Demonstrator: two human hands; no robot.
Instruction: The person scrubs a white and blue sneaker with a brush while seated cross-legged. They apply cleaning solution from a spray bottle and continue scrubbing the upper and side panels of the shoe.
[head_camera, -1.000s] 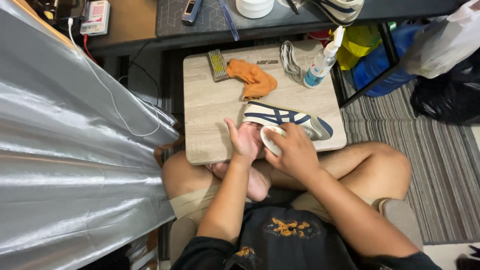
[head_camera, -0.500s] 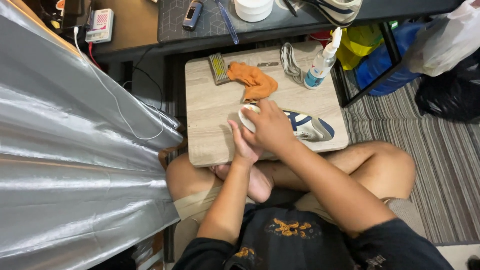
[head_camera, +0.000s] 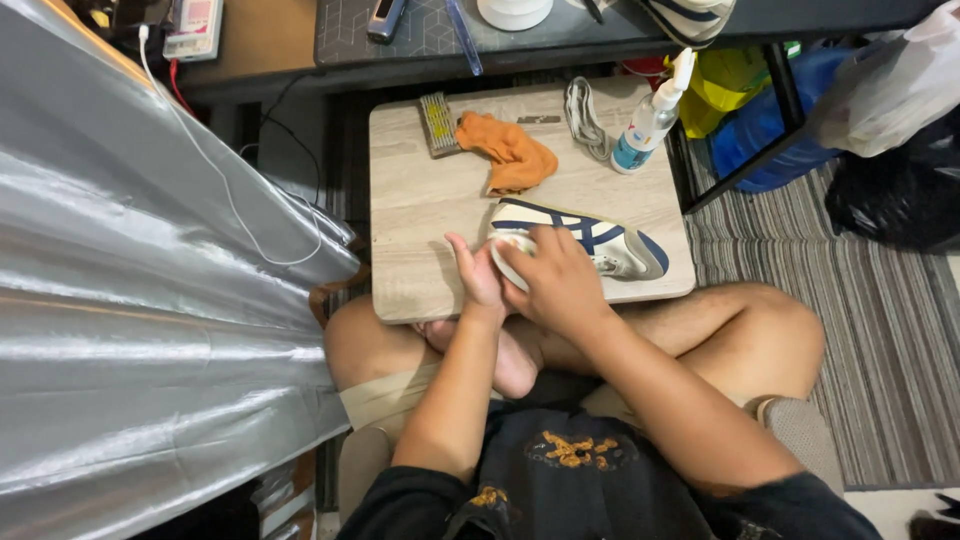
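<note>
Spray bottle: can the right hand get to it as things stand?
Probably yes. The spray bottle stands at the low table's far right; past the sneaker the surface is bare, but the right hand is occupied there.

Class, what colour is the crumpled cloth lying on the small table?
Orange. The cloth shows best in the head view, beyond the shoe.

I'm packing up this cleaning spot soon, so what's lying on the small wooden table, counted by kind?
Shoe: 1, both hands on its toe end
Orange cloth: 1
Spray bottle: 1
Brush: 1
Bundle of laces: 1
Small dark flat item, too small to tell: 1
Total: 6
</note>
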